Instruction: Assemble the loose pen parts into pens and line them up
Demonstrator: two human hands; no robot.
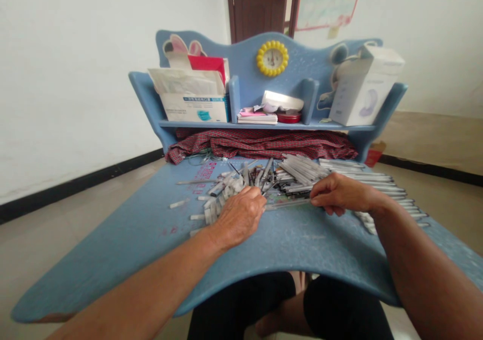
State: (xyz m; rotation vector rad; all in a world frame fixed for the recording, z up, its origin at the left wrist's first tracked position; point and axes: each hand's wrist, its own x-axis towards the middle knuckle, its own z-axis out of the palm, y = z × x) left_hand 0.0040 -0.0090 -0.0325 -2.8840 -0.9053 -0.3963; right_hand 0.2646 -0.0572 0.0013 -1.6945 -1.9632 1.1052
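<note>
A thin, clear plastic pen barrel (289, 204) lies level between my two hands, just above or on the blue desk. My right hand (337, 194) pinches its right end between thumb and fingers. At the other end, my left hand (241, 214) is closed, its fingertips mostly hidden behind the knuckles. Beside my left hand are many small whitish translucent caps (211, 209). Behind the hands sits a heap of loose pen parts (264, 174), clear and black, with a stack of clear barrels (300, 169). Black-tipped pens (385, 184) lie in a row beyond my right wrist.
The blue desk (124, 239) has a curved front edge near my knees. A red plaid cloth (264, 144) lies under the shelf. On the shelf stand a mask box (192, 107), a white carton (364, 88) and a red tin (289, 117).
</note>
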